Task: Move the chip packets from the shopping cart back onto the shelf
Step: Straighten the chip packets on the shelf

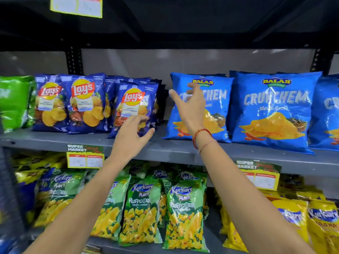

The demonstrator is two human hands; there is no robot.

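A dark blue Lay's packet (134,105) stands upright on the grey shelf (172,149), slightly forward of two other Lay's packets (82,103) to its left. My left hand (132,136) is at its lower front, fingers spread and holding nothing. My right hand (190,105) hovers higher, open, in front of a light blue Balaji Crunchem packet (216,110), between it and the Lay's row. A red thread circles the right wrist. The shopping cart is out of view.
More Crunchem packets (273,110) fill the shelf to the right, a green packet (14,103) the far left. The shelf below holds green Kurkure Puffcorn bags (141,211) and yellow Kurkure bags (321,226). Price tags (85,158) hang from the shelf edge.
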